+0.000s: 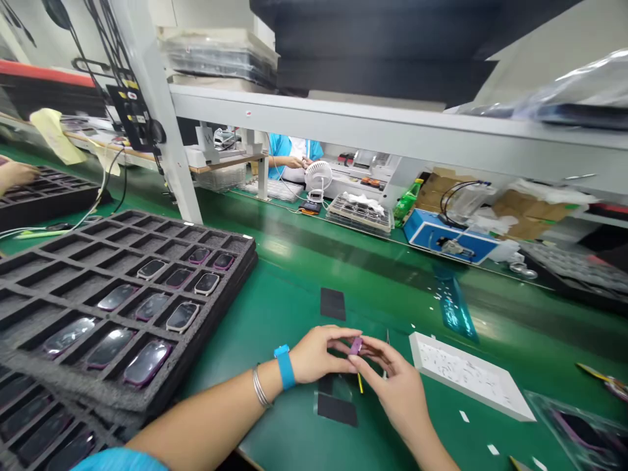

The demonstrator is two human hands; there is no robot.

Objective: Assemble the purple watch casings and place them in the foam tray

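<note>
Both hands meet over the green bench, fingers closed around a small purple watch case (pixel 356 345) seen edge-on. My left hand (pixel 316 354), with a blue band and bracelets at the wrist, pinches it from the left. On the other side, my right hand (pixel 400 386) holds it by thumb and fingertips. A thin metal tool (pixel 387 337) shows behind the right fingers; whether that hand grips it, I cannot tell. Below the fingers lies a thin yellow stick (pixel 360 383). One black pad (pixel 332 304) lies beyond the hands, another black pad (pixel 337 410) nearer me.
A grey foam tray (pixel 110 261) at left holds several watch cases in its pockets. Right of my hands sits a shallow white box (pixel 471 376) with tiny pieces. A bagged watch case (pixel 579 428) lies farther right. A shelf beam (pixel 314 118) crosses above; another person (pixel 294 154) works beyond.
</note>
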